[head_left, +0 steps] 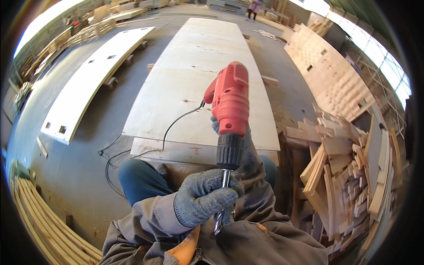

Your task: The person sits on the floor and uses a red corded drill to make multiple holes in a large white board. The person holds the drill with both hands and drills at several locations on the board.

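Observation:
A red corded power drill [232, 99] is held up in front of me, its black chuck [229, 152] pointing down toward my chest. A long shiny drill bit [218, 221] sticks out of the chuck. My left hand [205, 198], in a grey knit glove, is closed around the middle of the bit, just below the chuck. Behind the drill, my gloved right hand [248, 138] wraps its body and is mostly hidden by it. The black cord [170, 126] loops from the drill's handle down to the left.
Before my knees lies a long pale plywood sheet [181, 84] on wooden supports. Another panel with square holes [95, 75] rests at left. Right, a holed panel [324, 68] leans beside a heap of wood offcuts [340, 168]. Long strips [48, 221] lie lower left. A person [253, 9] stands far off.

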{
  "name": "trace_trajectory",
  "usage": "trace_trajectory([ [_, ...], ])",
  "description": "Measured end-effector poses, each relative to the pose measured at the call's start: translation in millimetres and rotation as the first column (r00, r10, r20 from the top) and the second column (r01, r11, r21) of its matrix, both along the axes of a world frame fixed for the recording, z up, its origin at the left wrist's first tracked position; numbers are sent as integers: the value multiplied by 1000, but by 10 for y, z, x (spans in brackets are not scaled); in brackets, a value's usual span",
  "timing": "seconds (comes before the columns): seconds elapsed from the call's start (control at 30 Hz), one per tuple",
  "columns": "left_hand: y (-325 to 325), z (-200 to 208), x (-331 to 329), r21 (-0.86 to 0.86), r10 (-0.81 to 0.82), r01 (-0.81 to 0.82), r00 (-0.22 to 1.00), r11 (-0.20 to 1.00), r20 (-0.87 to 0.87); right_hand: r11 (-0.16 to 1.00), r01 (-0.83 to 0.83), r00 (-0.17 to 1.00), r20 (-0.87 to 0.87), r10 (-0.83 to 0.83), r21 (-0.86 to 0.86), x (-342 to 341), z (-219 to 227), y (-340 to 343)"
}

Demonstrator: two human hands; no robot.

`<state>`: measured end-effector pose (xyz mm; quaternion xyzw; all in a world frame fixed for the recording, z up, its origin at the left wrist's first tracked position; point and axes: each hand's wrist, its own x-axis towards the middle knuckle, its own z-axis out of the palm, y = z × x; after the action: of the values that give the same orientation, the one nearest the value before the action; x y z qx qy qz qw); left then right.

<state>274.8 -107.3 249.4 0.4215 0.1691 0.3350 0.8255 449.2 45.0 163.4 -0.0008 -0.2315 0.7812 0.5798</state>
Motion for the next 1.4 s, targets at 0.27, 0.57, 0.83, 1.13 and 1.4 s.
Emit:
trace_trajectory([
  [0.27,181,-63,939,-321,81,-67,996,945,31,912,256,959,-34,-281,-319,681,-83,-230],
  [0.57,119,-467,1545,-499,66,-36,997,866,44,949,214,977,35,-211,-233,948,-264,-438],
  [0.83,157,-509,1918,-510,42,-36,999,860,1,965,235,968,114,-222,-113,1128,-420,-510],
  [1.13,72,-454,2214,-575,-11,4,1000,818,-9,927,350,896,240,-373,133,1058,-626,-541],
  [1.4,287,-635,1514,226,289,-240,932,944,-218,827,475,796,253,-549,300,942,-943,-422],
])
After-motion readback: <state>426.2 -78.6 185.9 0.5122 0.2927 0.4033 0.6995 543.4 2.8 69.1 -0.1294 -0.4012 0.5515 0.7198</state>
